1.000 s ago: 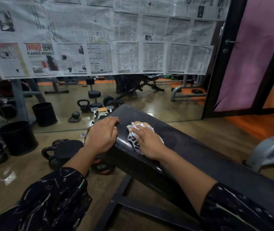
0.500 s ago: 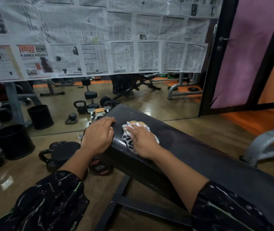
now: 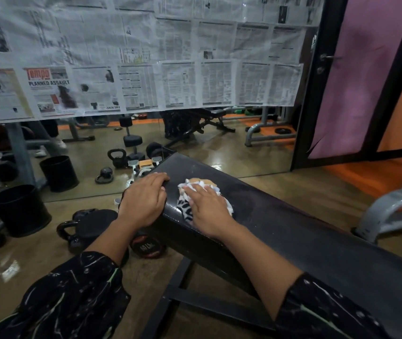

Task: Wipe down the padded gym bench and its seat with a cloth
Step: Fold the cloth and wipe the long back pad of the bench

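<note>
A long black padded bench (image 3: 305, 231) runs from the lower right toward the mirror. A crumpled cloth (image 3: 196, 188), white with dark and tan patches, lies on the pad near its far end. My right hand (image 3: 208, 207) lies flat on the cloth with straight fingers, pressing it onto the pad. My left hand (image 3: 144, 201) rests over the pad's left edge, fingers bent round the corner. A damp, darker patch shows on the pad just right of the cloth.
Kettlebells (image 3: 77, 231) and a weight plate (image 3: 147, 248) lie on the floor left of the bench. A black bucket (image 3: 20, 210) stands at far left. A mirror wall (image 3: 219, 152) hung with newspaper stands ahead. The bench frame (image 3: 170, 302) crosses below. A grey machine leg (image 3: 390, 211) is at right.
My right hand and the cloth have slid slightly along the pad's far end. My left hand keeps its place on the edge. The view has shifted a little.
</note>
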Tool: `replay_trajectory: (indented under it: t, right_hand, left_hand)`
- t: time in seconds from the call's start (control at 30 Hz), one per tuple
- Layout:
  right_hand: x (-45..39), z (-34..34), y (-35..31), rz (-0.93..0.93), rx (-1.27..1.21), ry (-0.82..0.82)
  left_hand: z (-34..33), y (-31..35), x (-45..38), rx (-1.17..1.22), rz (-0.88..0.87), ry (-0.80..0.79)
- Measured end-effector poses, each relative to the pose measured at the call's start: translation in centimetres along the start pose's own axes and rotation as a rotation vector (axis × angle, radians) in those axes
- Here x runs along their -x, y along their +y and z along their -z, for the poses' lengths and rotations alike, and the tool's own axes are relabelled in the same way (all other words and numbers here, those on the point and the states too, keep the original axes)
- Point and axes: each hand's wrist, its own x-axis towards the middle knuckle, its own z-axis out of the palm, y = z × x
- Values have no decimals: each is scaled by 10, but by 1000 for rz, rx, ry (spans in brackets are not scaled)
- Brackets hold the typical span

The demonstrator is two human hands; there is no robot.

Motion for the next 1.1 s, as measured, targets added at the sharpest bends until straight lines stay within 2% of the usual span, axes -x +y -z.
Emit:
replay_trajectory:
  t: [0.1,0.23,0.37,0.5,0.63,0.73,0.87,0.97,1.1]
  right_hand:
    - [3,-7,-18,51,13,-2]
    - [39,-4,-4,179,-4,-43]
    - [39,8,26,91,-64,-63]
    - [18,6,11,-46,-26,-130]
    - [30,3,-8,79,16,-83]
    - [60,2,8,177,23,-89]
    - [60,12,38,26,-26,-72]
    - [31,12,24,-74,-25,-95]
    - [26,2,0,-5,2,-35]
  left_hand:
    - [-2,-3,-1,-9,4,-6]
    - [-3,-5,1,-22,-1,-13]
    - [-3,0,-2,-38,-29,-40]
    - [-1,1,-1,-48,-87,-94]
    - [1,21,-13,-11,-138,-75]
    - [-3,29,-16,20,-110,-46]
    - [-11,32,-10,124,-39,-2]
    - [-11,35,-12,146,9,31]
    - [-10,37,-15,164,22,28]
